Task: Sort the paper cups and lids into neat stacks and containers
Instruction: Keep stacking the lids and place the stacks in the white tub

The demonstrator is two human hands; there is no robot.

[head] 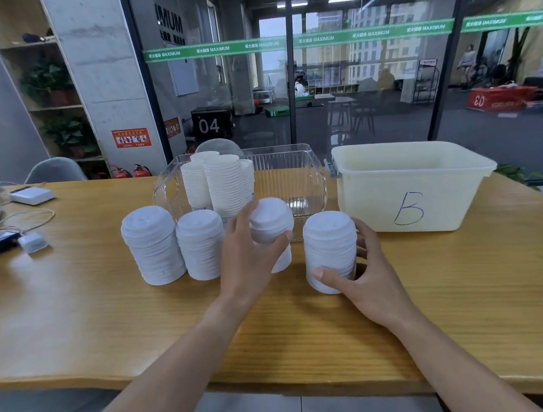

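Note:
Several stacks of white lids stand on the wooden table (110, 325). My left hand (248, 257) grips the third lid stack (269, 219), fingers curled round its left side. My right hand (364, 273) grips the rightmost lid stack (329, 240), thumb in front and fingers behind. Two more lid stacks (152, 246) (201, 243) stand untouched at the left. Behind them a clear plastic container (307, 176) holds stacks of white paper cups (226, 186) in its left half. A cream tub (406, 187) marked "B" stands at the right.
Chargers, cables and small white devices (31, 195) lie at the table's left end. Grey chairs (53, 170) stand behind the table, with a glass wall beyond. The table's front edge runs close below my forearms.

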